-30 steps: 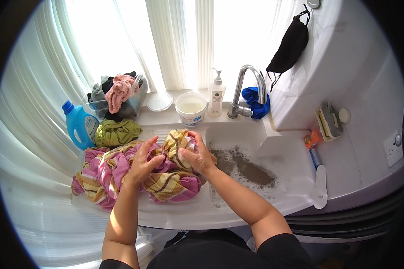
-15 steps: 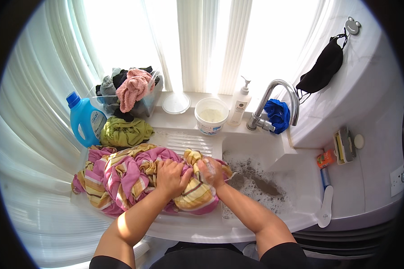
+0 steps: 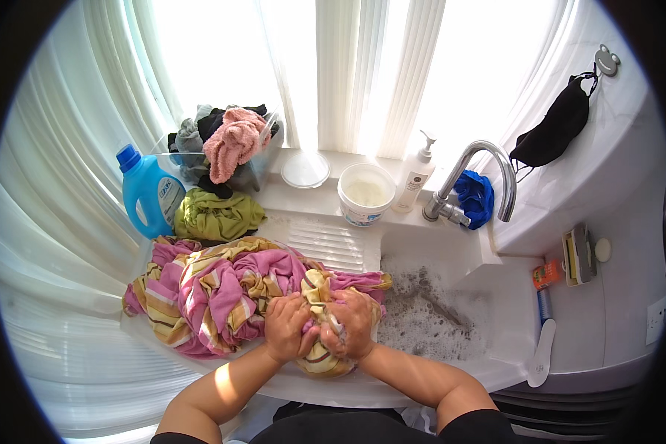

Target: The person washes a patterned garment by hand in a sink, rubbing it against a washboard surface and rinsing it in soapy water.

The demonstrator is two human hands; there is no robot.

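Observation:
A large pink and yellow plaid cloth (image 3: pixel 214 292) lies bunched over the ridged washboard part (image 3: pixel 329 246) of the white sink. My left hand (image 3: pixel 287 325) is closed on a fold near the cloth's right end. Close beside it, my right hand (image 3: pixel 351 322) grips the yellow part of the same cloth, its fingers curled in. A small whitish patch shows by the right fingers; whether it is suds or soap I cannot tell. To the right, the basin (image 3: pixel 481 325) holds grey, foamy water.
Behind the cloth sit a green cloth (image 3: pixel 218 214), a blue detergent bottle (image 3: pixel 152 196) and a clear bin of clothes with a pink towel (image 3: pixel 234 144). A white tub (image 3: pixel 365 194), pump bottle (image 3: pixel 414 174) and curved tap (image 3: pixel 470 159) line the ledge. A brush (image 3: pixel 542 351) lies at right.
My hands have drawn closer together and toward me, with the cloth's right end bunched between them. The right hand has turned inward. The whole view has shifted slightly.

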